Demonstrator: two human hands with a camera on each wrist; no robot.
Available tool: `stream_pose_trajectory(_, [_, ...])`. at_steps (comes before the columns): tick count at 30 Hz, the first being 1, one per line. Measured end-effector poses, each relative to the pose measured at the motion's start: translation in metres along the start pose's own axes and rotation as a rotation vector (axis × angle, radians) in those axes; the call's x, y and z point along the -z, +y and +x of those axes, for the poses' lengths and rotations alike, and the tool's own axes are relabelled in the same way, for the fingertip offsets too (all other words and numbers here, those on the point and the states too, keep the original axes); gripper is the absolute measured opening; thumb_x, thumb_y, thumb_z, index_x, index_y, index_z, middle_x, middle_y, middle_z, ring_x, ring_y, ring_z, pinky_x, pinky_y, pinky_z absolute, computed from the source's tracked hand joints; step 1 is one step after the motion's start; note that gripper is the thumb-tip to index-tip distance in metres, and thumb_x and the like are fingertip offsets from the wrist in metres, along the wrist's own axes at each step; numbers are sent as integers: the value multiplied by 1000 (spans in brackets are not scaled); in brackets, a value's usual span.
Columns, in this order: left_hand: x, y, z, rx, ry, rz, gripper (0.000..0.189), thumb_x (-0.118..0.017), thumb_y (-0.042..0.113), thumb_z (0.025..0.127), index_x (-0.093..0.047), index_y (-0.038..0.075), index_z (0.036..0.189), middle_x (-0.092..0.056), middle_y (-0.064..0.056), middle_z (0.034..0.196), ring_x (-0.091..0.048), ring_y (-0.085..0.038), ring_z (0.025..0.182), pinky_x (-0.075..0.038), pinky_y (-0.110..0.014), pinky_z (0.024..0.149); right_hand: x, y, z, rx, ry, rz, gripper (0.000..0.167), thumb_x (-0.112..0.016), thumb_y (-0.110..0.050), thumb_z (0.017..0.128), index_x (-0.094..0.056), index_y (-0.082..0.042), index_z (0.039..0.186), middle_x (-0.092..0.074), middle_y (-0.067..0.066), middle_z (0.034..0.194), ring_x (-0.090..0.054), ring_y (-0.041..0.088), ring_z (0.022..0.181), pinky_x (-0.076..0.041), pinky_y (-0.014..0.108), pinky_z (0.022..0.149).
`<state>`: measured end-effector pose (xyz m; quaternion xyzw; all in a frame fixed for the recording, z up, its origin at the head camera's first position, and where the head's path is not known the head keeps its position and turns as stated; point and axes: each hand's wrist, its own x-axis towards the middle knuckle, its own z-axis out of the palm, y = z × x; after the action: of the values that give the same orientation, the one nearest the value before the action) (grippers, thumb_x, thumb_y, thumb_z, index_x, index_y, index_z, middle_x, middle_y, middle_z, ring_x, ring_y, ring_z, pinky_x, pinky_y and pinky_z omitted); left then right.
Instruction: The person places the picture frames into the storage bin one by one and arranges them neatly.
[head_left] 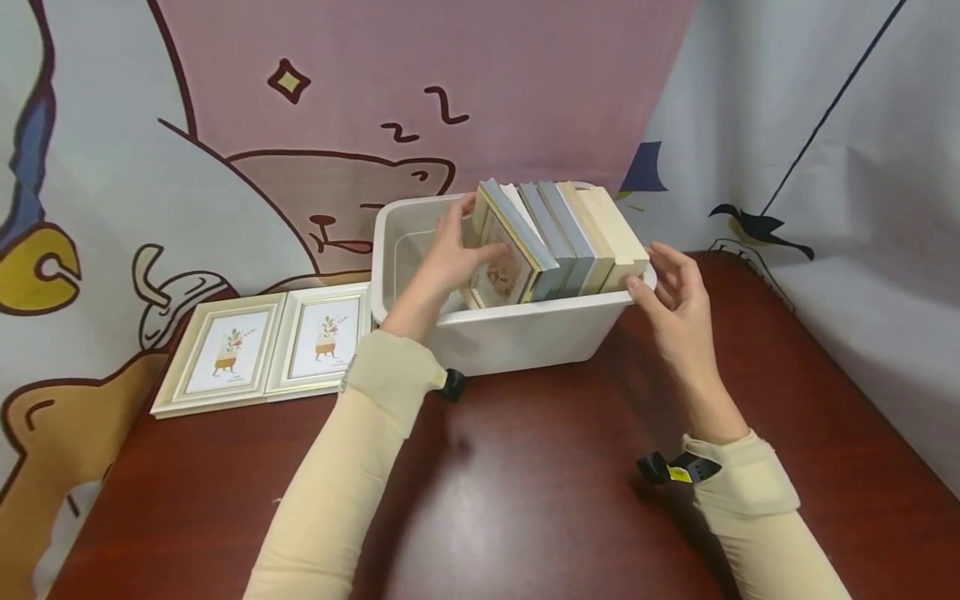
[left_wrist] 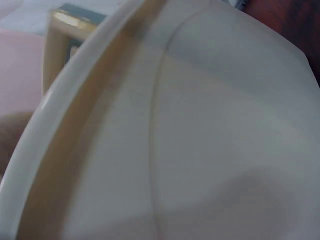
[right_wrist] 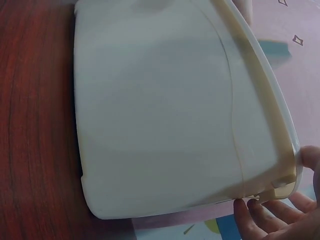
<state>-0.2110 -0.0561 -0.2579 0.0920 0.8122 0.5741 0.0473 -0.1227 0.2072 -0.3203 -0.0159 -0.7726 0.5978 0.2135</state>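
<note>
A white plastic bin (head_left: 517,337) stands on the table with a row of picture frames (head_left: 573,237) upright inside, toward its right end. The leftmost picture frame (head_left: 501,271) leans left, its picture facing the bin's bare left part. My left hand (head_left: 453,250) reaches over the front rim. Its thumb lies across that frame's face, and its fingers touch near the far edge, tips partly hidden. With my right hand (head_left: 681,292) I grip the bin's right end at the rim. The right wrist view shows its fingers (right_wrist: 272,215) curled round the corner.
Two cream picture frames (head_left: 227,354) with plant pictures lie flat side by side, left of the bin. The dark red wooden table (head_left: 517,483) stretches in front. A printed cloth backdrop (head_left: 525,75) hangs close behind the bin.
</note>
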Motion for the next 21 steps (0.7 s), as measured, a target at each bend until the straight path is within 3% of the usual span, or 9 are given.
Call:
stream_pose_trajectory(3, [-4,2,-1,57,-155,7,86,-64,13,96,-10,28,161,-29,-19,150,-46,-29,128,-46,-50,111,0,-1,-1,2,-1,-14,57,-65,-18,95,-44,-17,148,-49,9,151,-53,11,132,-40,33,118])
stream_pose_trajectory(7, [-8,6,-1,120,-246,-138,74,-47,16,105,-1,29,161,-41,-22,147,-55,-33,121,-53,-58,100,0,-1,-1,2,0,3,57,-66,-17,95,-44,-17,148,-50,9,151,-53,10,131,-41,30,117])
stream_pose_trajectory(10, [-8,9,-2,171,-269,-197,67,-40,34,107,-2,28,161,-36,-17,155,-48,-35,134,-53,-58,99,1,-1,0,0,1,26,57,-67,-15,95,-45,-16,147,-50,9,151,-54,11,131,-43,19,111])
stream_pose_trajectory(13, [-8,13,-4,234,-295,-218,77,-48,45,102,-2,26,161,-22,-11,163,-41,-33,142,-58,-52,94,1,-1,1,-2,-4,26,56,-66,-14,95,-45,-15,147,-50,9,150,-54,11,130,-46,15,105])
stream_pose_trajectory(17, [-10,17,-7,290,-299,-235,89,-63,38,96,-5,20,161,-16,-7,165,-39,-29,143,-61,-46,89,0,-3,1,-14,-13,15,55,-65,-14,96,-45,-14,147,-49,10,151,-54,12,131,-46,19,108])
stream_pose_trajectory(21, [-8,19,-9,308,-247,-278,78,-59,35,97,-15,14,158,-24,-6,162,-38,-31,143,-56,-52,98,-1,-3,1,-29,-16,15,56,-65,-14,96,-44,-13,148,-48,10,152,-52,17,133,-46,16,106])
